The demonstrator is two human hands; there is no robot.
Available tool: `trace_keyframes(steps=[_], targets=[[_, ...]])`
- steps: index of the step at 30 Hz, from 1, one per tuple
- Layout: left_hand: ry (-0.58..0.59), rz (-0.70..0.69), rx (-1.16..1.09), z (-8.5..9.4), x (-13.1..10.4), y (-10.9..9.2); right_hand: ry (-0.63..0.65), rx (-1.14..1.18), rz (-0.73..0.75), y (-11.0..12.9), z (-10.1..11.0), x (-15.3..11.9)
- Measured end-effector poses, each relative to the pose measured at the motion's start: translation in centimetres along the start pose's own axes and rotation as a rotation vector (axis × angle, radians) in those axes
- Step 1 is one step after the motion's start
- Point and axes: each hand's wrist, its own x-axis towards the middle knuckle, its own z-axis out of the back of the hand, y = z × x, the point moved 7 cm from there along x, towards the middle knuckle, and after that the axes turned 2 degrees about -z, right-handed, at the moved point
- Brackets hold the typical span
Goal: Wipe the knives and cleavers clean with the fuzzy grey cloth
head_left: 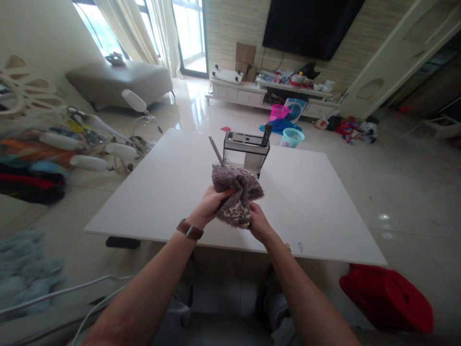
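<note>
A grey-brown patterned towel [237, 192] is bunched up between my hands above the white table. My left hand [215, 201] is closed on its left side, the thumb pressed across the folds. At the lower right edge of the cloth, my right hand [258, 221] is closed too, its fingertips partly hidden. A slim grey metal piece [216, 150] sticks up behind the towel; its lower end is hidden, so I cannot tell what it belongs to. Just beyond stands a knife block [246, 144] with clear sides and a black-handled knife [266, 135] in its right end.
The white table [162, 192] spreads out beneath my hands. Red fabric [385, 298] lies beside its right front corner. A lamp with several white shades [120, 151] is at the left. Past the far edge are plastic baskets [292, 138] and a low TV cabinet [250, 97].
</note>
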Motion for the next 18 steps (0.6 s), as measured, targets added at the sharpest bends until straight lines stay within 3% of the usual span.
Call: trace_keyframes(steps=[4, 9, 18], targets=[[-0.072, -0.049, 0.029, -0.4, -0.3, 0.0, -0.036, -0.052, -0.022, -0.5, 0.4, 0.0], [-0.144, -0.093, -0.041, 0.4, 0.1, -0.4, 0.010, -0.112, 0.034, 0.9, -0.3, -0.1], [-0.376, -0.233, -0.154, 4.6, 1.5, -2.4, 0.158, -0.394, 0.101, 1.4, -0.4, 0.1]])
